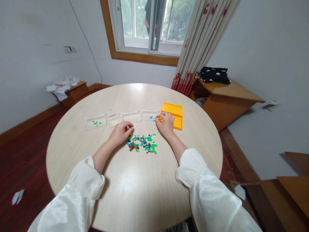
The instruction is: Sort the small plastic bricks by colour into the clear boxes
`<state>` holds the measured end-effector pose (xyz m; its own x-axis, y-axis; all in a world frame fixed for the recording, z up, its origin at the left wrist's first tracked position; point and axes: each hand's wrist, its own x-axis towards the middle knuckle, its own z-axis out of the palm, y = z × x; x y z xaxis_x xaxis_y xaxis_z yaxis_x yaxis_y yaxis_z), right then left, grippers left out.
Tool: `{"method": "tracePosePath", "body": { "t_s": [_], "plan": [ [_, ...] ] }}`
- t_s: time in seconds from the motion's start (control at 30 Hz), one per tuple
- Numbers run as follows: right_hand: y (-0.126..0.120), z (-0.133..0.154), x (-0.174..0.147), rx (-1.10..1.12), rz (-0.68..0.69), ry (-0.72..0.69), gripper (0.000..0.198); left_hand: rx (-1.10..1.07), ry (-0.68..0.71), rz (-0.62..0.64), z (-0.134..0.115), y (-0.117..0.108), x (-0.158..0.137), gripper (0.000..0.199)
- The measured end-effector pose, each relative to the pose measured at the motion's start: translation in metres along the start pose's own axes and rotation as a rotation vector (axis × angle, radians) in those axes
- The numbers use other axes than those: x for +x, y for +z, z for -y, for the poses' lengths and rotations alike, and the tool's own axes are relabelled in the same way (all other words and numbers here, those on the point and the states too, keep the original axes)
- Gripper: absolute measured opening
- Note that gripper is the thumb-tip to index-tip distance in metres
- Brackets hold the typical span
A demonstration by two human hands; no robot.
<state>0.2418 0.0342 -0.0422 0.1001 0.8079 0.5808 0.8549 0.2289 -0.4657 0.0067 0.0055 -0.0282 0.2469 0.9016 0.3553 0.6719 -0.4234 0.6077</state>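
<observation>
A loose pile of small building bricks (145, 143) in green, blue, brown and pale yellow lies mid-table. My left hand (122, 132) hovers at the pile's upper left edge, fingers curled together; a speck of blue shows by the fingertips, too small to name. Farther right, my right hand (165, 123) is bent with its fingers drawn in, between a clear box with a few blue bricks (151, 117) and the yellow box (178, 122). Whatever its fingertips hold is hidden.
Along the far side stand more clear plastic boxes: one with green bricks (97, 122), a small one with yellow bricks (115, 122), and another clear box (131, 117) behind my left hand. Beyond the round table (135, 193) are a window, a curtain and a wooden cabinet (231, 91).
</observation>
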Motion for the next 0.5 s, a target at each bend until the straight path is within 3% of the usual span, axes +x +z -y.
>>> {"method": "tracePosePath", "body": {
  "t_s": [0.5],
  "plan": [
    [-0.0003,0.0019,-0.0017,0.023,0.021,-0.026,0.013,-0.023,-0.012,-0.024,0.0003,0.0003,0.0005,0.017]
  ]
}}
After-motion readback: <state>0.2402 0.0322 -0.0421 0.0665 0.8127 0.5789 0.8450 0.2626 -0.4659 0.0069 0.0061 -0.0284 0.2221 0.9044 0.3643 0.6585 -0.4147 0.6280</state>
